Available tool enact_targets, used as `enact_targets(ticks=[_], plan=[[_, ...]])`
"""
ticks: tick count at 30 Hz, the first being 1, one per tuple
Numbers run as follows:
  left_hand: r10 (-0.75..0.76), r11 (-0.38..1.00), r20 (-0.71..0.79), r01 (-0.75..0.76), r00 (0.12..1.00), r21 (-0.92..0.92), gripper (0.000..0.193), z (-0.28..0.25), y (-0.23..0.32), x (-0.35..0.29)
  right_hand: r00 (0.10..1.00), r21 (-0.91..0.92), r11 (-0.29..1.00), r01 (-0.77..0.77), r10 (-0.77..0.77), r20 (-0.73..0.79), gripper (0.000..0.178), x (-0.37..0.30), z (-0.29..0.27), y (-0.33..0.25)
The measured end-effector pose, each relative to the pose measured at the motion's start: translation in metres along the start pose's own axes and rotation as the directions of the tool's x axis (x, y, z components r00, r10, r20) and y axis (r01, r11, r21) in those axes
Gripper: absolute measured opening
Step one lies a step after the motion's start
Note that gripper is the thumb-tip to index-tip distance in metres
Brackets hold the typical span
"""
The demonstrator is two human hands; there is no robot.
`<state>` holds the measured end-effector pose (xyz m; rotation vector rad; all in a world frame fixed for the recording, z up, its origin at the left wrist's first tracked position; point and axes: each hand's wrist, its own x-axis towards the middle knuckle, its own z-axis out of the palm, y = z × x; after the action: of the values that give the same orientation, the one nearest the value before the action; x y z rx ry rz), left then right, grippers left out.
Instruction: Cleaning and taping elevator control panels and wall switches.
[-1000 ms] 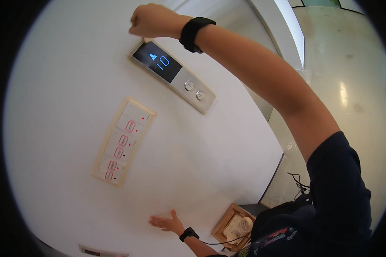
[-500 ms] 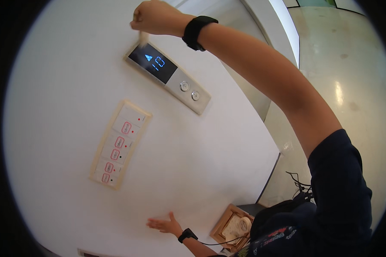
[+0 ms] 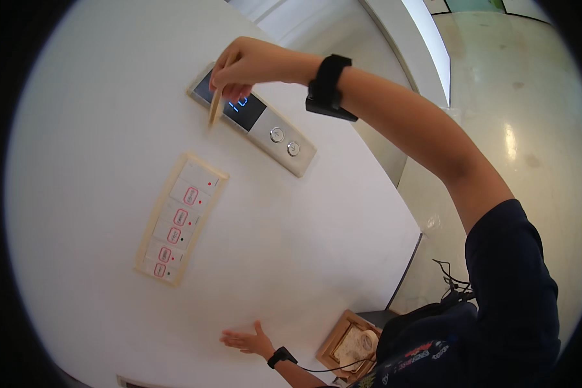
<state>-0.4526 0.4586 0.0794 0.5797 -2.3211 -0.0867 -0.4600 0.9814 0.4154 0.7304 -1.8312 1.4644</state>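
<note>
Switch plate on wall; thin beige strip pinched in R hand's closed fingers, in front of lift panel's upper end; L hand lower, fingers spread, empty, nr wall; box w/ pale roll far R.

The long silver button panel looks like satin metal, black rectangular screen kinda glossy, big white wall smooth, navy short sleeve matt cloth.
</note>
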Motion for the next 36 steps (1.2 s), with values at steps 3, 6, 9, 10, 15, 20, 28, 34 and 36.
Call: enact_targets(ticks=[3,6,9,10,15,20,28,34,36], plan=[[-0.008,0.998,-0.006,0.008,1.000,-0.065,0.111,-0.001,0.002,-0.001,0.994,-0.126,0.989,-0.073,0.062,-0.089,0.016,-0.010,-0.005,0.004],[0.004,0.995,-0.009,-0.005,1.000,-0.098,0.111,-0.004,0.002,-0.002,0.985,-0.482,0.876,-0.012,-0.072,-0.155,0.017,-0.015,-0.005,0.009],[0.043,0.993,-0.047,-0.048,0.998,-0.110,0.111,-0.007,0.003,-0.002,0.975,-0.742,0.666,-0.077,-0.104,-0.195,0.018,-0.019,-0.002,0.011],[0.045,0.993,-0.046,-0.050,0.998,-0.108,0.111,-0.007,0.003,-0.002,0.970,-0.823,0.543,-0.166,-0.060,-0.235,0.019,-0.020,-0.002,0.011],[-0.011,0.997,-0.012,0.010,1.000,-0.071,0.111,-0.001,0.002,-0.001,0.951,-0.023,0.988,-0.152,0.153,0.268,0.017,-0.049,-0.002,0.020],[0.026,0.998,-0.049,-0.029,0.998,-0.064,0.111,0.006,-0.007,0.001,0.997,-0.219,0.974,-0.062,0.071,0.035,0.016,-0.069,-0.005,0.039],[0.024,0.997,-0.011,-0.025,1.000,-0.077,0.113,0.003,-0.005,0.002,0.991,-0.499,0.858,-0.119,0.075,-0.107,0.019,-0.123,0.013,0.056],[0.014,1.000,-0.026,-0.014,1.000,0.001,0.115,0.005,-0.006,0.002,0.976,-0.327,0.923,-0.201,0.162,-0.142,0.017,-0.147,0.006,0.075],[0.019,1.000,-0.019,-0.019,1.000,-0.002,0.115,0.006,-0.007,0.002,0.962,-0.311,0.927,-0.209,0.136,-0.239,0.018,-0.150,0.005,0.080]])
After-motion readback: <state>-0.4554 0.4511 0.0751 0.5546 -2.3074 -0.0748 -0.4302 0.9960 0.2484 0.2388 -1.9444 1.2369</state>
